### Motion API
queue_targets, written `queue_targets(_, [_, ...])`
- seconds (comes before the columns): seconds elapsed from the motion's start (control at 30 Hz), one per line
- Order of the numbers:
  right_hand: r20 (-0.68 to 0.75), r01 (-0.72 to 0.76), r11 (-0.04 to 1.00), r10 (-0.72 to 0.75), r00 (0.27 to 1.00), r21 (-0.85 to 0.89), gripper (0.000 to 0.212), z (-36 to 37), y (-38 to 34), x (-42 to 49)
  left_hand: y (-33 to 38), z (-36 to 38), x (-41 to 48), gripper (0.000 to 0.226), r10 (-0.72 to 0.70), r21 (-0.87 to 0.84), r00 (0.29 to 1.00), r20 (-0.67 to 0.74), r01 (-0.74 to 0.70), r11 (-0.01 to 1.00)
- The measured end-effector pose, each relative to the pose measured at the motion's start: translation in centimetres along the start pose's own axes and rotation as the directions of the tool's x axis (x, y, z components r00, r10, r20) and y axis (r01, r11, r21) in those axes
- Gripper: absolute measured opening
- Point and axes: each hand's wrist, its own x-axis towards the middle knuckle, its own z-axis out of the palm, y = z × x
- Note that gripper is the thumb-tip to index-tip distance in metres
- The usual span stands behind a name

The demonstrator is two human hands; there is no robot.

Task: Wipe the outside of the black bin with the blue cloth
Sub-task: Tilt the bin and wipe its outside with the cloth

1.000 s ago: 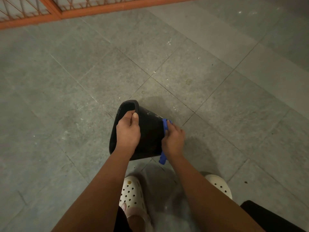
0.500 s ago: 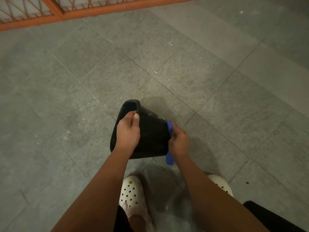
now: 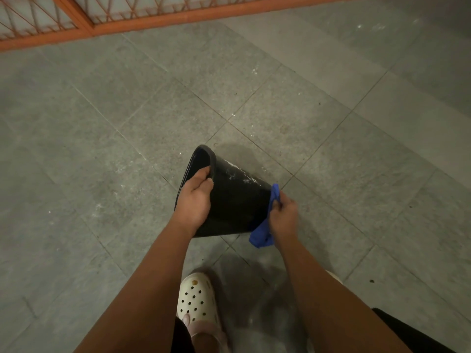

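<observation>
The black bin (image 3: 237, 200) is tipped on its side above the grey floor, its open mouth facing left and its narrower base to the right. White smears show on its upper wall. My left hand (image 3: 195, 200) grips the rim, thumb outside and fingers curled over the edge. My right hand (image 3: 283, 215) holds the bunched blue cloth (image 3: 263, 234) against the bin's base end; part of the cloth hangs below my hand and a tip sticks up above it.
Grey stone floor tiles (image 3: 127, 149) with white specks spread all around. An orange metal grille (image 3: 102, 19) runs along the top edge. My foot in a white perforated clog (image 3: 198, 299) stands below the bin. A dark object (image 3: 413, 335) sits at the bottom right.
My right hand has slid the blue cloth rightward along the bin's wall to the base end. The left hand keeps the same grip on the rim.
</observation>
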Motion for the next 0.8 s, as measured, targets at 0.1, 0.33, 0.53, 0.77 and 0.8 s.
queue_targets(0.1, [-0.045,0.05,0.999,-0.05,0.998,0.009,0.035,-0.1,0.0,-0.8,0.0,0.2,0.2,0.034,-0.02,0.005,0.999,-0.046,0.02,1.0])
queue_targets(0.33, [-0.075,0.231,0.97,-0.236,0.969,-0.073,0.038,0.7,1.2,-2.4,0.2,0.5,0.6,0.036,0.097,0.341,0.99,-0.103,-0.056,0.938])
queue_targets(0.53, [-0.076,0.439,0.843,-0.482,0.873,-0.311,0.049,1.5,1.3,-2.7,0.0,0.7,0.5,0.032,0.188,0.471,0.979,-0.077,-0.131,0.873])
queue_targets(0.77, [0.032,0.289,0.911,-0.292,0.956,-0.294,0.062,0.4,-0.4,-1.4,-0.6,0.8,0.0,0.033,0.209,0.48,0.968,-0.139,-0.118,0.869])
queue_targets(0.8, [0.02,0.251,0.915,-0.258,0.966,-0.315,0.062,0.5,-0.7,-1.7,-0.6,0.8,-0.1,0.034,0.211,0.48,0.967,-0.143,-0.119,0.869])
